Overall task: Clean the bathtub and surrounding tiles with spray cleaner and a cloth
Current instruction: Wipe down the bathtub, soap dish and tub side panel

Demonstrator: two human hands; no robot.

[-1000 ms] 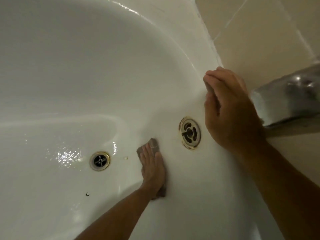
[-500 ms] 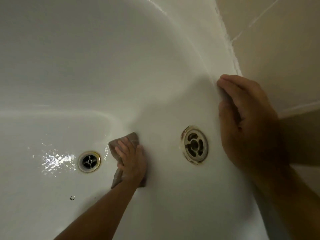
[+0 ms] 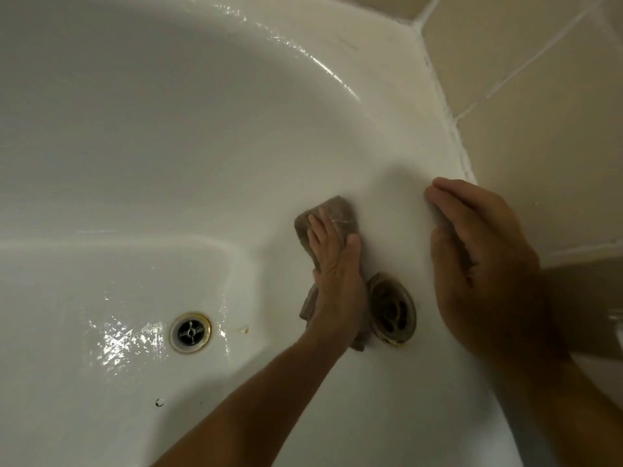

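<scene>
Task status: wiping is under way on the tub [image 3: 168,146] end wall. The left hand [image 3: 333,274] presses the cloth [image 3: 332,214] flat against the wall with straight fingers, just left of the overflow [image 3: 392,311]; the cloth's lower edge hangs beside the overflow plate. The right hand [image 3: 482,264] rests on the tub rim near the tiles [image 3: 539,112], fingers curled loosely and holding nothing, probably as a brace. The 2 hands are apart, with the overflow between them.

Done, as a judgement: the floor around the drain [image 3: 190,333] and the upper rim shine wet, so those zones appear to have been wetted or sprayed. Left: a brown ring remains around the overflow, a small rust-coloured stain sits just right of the drain, and 1 dark speck lies on the floor nearer the camera. The tiles show no sign of wiping. The spray cleaner is not in view.

Materials:
- Tub: white, glossy, smooth enamel or acrylic; curved walls, rounded floor step.
- Cloth: brown-grey, soft, crumpled.
- Drain: round, brass-toned ring, cross grate.
- Overflow: round, slotted metal, tarnished.
- Tiles: beige, matt, white grout, uneven sealant along the rim.
</scene>
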